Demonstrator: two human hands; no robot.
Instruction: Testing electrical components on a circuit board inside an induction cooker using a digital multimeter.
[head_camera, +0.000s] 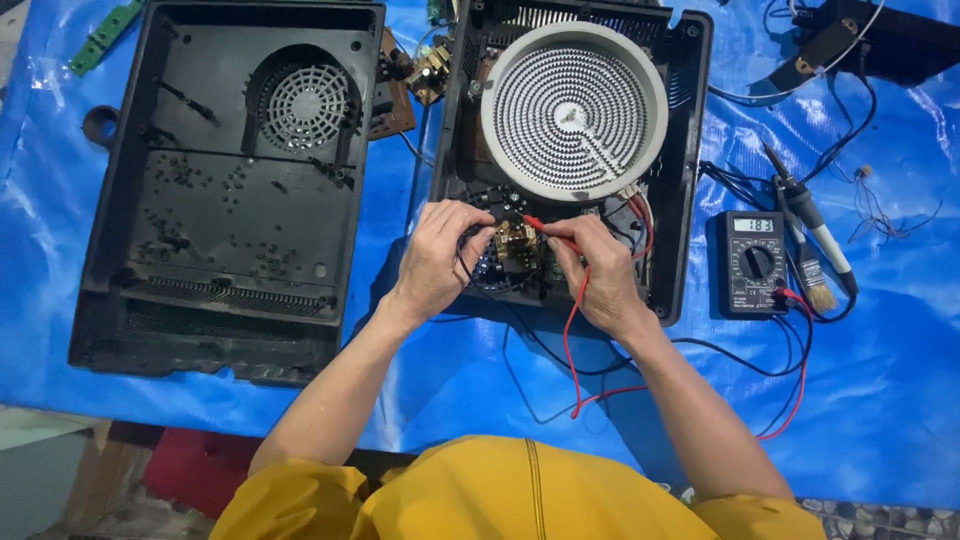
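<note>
Down inside the opened cooker housing (690, 150): left hand (438, 258) curled, fingertips pinching a small switch component (515, 245); right hand (592, 268) closed around a red probe (545, 230), tip on that component. Round coil heater (573, 108) at 12 o'clock. Multimeter (755, 263) at 3 o'clock, brush (812, 275) beside it. Removed black cover (230, 190) at 9 o'clock, on the blue-sheeted bench (880, 380).

Two hands are in view, the left hand (437, 258) and the right hand (597, 272). Two black housing halves lie open: one empty shell (225, 190) and one base (690, 150) carrying a single round heating coil (573, 108). One multimeter (755, 264), one red probe (545, 230), one small brush (812, 280), and one soldering iron (815, 225), as far as I can tell.
</note>
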